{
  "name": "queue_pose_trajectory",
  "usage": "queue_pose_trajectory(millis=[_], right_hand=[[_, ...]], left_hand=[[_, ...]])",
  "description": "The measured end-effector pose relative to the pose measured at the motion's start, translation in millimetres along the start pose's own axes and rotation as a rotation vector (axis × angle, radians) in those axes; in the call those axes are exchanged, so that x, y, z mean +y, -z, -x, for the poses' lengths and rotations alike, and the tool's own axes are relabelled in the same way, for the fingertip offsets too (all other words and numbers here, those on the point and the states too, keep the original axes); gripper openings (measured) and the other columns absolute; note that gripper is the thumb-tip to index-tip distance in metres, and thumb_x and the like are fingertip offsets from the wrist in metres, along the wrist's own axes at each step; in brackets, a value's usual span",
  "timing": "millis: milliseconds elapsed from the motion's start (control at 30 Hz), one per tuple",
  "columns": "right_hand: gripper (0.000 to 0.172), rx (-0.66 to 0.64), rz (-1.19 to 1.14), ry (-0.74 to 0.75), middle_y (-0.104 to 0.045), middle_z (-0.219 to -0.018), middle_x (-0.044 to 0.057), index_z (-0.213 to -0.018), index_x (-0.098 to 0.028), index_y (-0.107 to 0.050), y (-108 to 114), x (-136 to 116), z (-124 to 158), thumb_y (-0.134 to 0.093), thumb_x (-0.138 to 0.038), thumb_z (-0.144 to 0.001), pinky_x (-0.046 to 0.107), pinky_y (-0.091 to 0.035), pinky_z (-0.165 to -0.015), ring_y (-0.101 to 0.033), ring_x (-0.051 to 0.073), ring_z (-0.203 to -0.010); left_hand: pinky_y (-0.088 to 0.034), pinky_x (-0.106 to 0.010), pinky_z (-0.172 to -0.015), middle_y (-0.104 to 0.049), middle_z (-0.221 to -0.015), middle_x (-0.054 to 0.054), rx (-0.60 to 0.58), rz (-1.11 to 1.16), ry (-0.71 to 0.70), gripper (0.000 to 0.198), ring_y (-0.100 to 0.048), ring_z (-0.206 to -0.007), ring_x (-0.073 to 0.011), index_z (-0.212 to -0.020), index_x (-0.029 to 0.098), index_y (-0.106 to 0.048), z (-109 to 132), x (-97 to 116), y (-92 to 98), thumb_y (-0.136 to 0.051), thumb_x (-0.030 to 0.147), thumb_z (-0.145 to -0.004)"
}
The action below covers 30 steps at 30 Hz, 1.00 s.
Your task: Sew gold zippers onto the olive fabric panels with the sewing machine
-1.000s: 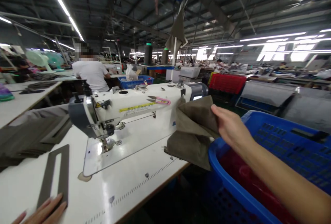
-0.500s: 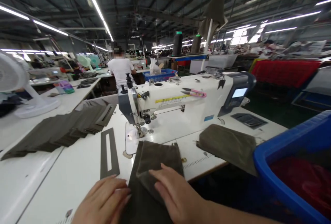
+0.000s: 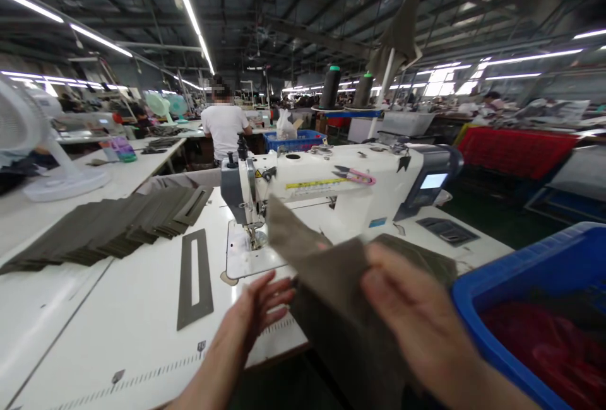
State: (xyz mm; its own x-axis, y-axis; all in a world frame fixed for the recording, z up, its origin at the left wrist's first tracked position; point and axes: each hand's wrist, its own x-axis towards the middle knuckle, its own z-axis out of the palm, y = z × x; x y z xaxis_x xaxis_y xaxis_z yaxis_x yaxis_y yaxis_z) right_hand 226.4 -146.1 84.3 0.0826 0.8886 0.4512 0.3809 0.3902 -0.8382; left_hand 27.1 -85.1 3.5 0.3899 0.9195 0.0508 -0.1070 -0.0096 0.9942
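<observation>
1. Fingers of your left hand (image 3: 258, 309) are spread open and released, just beside the lower edge of the olive fabric panel (image 3: 331, 290). Your right hand (image 3: 416, 309) lies against the panel, but blur hides whether its fingers (image 3: 388, 277) are clenched on it.
2. That panel is lifted off the table, in front of the sewing machine (image 3: 331, 183) and to the right of its needle, over a folded olive fabric piece (image 3: 416, 252).
3. Left of the machine, the glossy white sewing table (image 3: 95, 340) carries a slotted olive template (image 3: 194, 274) and a fanned row of olive fabric pieces (image 3: 108, 227). A printed ruler scale (image 3: 142, 375) runs along its front.
4. Right of the machine, a blue plastic crate (image 3: 516, 258) holds red cloth (image 3: 540, 340). Beyond the machine, in the long factory hall, sit a co-worker in a white T-shirt (image 3: 225, 132) and black thread cones (image 3: 330, 89).
5. On the machine are pink-handled thread snips (image 3: 355, 175), a yellow label strip (image 3: 312, 183) and a lit screen (image 3: 433, 181); their writing is too small to read.
</observation>
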Motion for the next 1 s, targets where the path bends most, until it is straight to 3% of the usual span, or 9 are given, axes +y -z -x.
queue_pose_trajectory(millis=[100, 200, 300, 433, 533, 667, 733, 867, 1000], right_hand=[[0.028, -0.583, 0.146, 0.315, -0.064, -0.108, 0.008, -0.11, -0.016, -0.056, -59, 29, 16, -0.039, -0.026, -0.089, 0.039, -0.021, -0.107, -0.057, 0.016, -0.104], [0.026, -0.788, 0.231, 0.492, -0.064, -0.108, 0.007, -0.104, -0.013, -0.057, -104, 60, 28, -0.04, -0.029, -0.091, 0.042, -0.002, -0.109, -0.051, 0.015, -0.112], [0.024, -0.789, 0.266, 0.524, -0.064, -0.109, 0.004, -0.102, -0.015, -0.056, -108, 67, 33, -0.04, -0.028, -0.091, 0.035, 0.002, -0.109, -0.048, 0.011, -0.114], [0.022, -0.786, 0.296, 0.577, -0.063, -0.11, 0.001, -0.1, -0.015, -0.056, -91, 60, 36, -0.039, -0.026, -0.092, 0.03, -0.001, -0.109, -0.044, 0.009, -0.118], [0.023, -0.695, 0.357, 0.678, -0.064, -0.108, -0.002, -0.095, -0.018, -0.056, -93, 66, 45, -0.037, -0.03, -0.093, 0.03, -0.012, -0.109, -0.045, 0.009, -0.116], [0.023, -0.347, 0.424, 0.812, -0.066, -0.1, -0.004, -0.085, -0.021, -0.054, -93, 75, 62, -0.035, -0.031, -0.094, 0.031, -0.029, -0.102, -0.055, 0.011, -0.102], [0.023, -0.158, 0.393, 0.748, -0.067, -0.089, -0.002, -0.087, -0.021, -0.053, -81, 73, 69, -0.033, -0.028, -0.094, 0.029, -0.039, -0.089, -0.059, 0.012, -0.087], [0.018, 0.064, 0.446, 0.323, -0.057, -0.067, 0.002, -0.08, -0.019, -0.051, -45, 66, 74, -0.036, -0.018, -0.09, 0.027, -0.041, -0.058, -0.053, 0.015, -0.062], [0.006, 0.106, 0.565, 0.15, -0.056, -0.077, 0.006, -0.088, -0.018, -0.052, -34, 66, 71, -0.05, -0.021, -0.084, 0.033, -0.043, -0.064, -0.053, 0.02, -0.073]], left_hand=[[-0.039, -0.043, -0.098, -0.049, -0.13, -0.01, 0.304, -0.04, -0.063, 0.057, -0.044, -0.12, -0.0281, -0.126, 0.02, -0.044, 2, 21, 31.0, -0.03, 0.059, -0.087], [-0.034, -0.041, -0.102, -0.053, -0.124, -0.002, 0.443, -0.524, -0.209, 0.039, -0.045, -0.118, -0.0257, -0.115, 0.027, -0.053, 15, 41, 52.2, -0.049, 0.048, -0.083], [-0.037, -0.036, -0.099, -0.06, -0.115, 0.0, 0.121, -0.918, -0.455, 0.022, -0.052, -0.11, -0.0212, -0.103, 0.029, -0.062, 14, 49, 48.2, -0.048, 0.029, -0.086], [-0.029, -0.037, -0.101, -0.062, -0.11, -0.001, -0.395, -1.102, -0.751, 0.037, -0.053, -0.106, -0.0155, -0.104, 0.024, -0.06, -26, 46, 14.2, -0.035, 0.005, -0.084], [-0.022, -0.041, -0.104, -0.064, -0.103, 0.001, -0.706, -1.256, -0.721, 0.031, -0.053, -0.103, -0.0166, -0.097, 0.024, -0.062, -67, 44, -12.3, -0.045, 0.003, -0.081], [-0.027, -0.04, -0.098, -0.064, -0.086, 0.0, -0.9, -1.398, -0.713, 0.018, -0.055, -0.088, -0.0174, -0.082, 0.021, -0.064, -98, 40, -26.8, -0.056, 0.006, -0.077], [-0.034, -0.034, -0.091, -0.062, -0.082, 0.0, -0.919, -1.404, -0.715, 0.011, -0.055, -0.084, -0.0164, -0.079, 0.02, -0.063, -102, 38, -25.5, -0.059, 0.01, -0.078], [-0.037, -0.028, -0.081, -0.059, -0.08, -0.001, -0.874, -1.406, -0.717, 0.008, -0.053, -0.082, -0.0156, -0.075, 0.017, -0.058, -98, 35, -19.5, -0.055, 0.013, -0.082], [-0.036, -0.03, -0.083, -0.057, -0.084, -0.003, -0.786, -1.489, -0.832, 0.009, -0.049, -0.085, -0.0177, -0.077, 0.016, -0.053, -84, 50, -25.4, -0.049, 0.012, -0.085]])
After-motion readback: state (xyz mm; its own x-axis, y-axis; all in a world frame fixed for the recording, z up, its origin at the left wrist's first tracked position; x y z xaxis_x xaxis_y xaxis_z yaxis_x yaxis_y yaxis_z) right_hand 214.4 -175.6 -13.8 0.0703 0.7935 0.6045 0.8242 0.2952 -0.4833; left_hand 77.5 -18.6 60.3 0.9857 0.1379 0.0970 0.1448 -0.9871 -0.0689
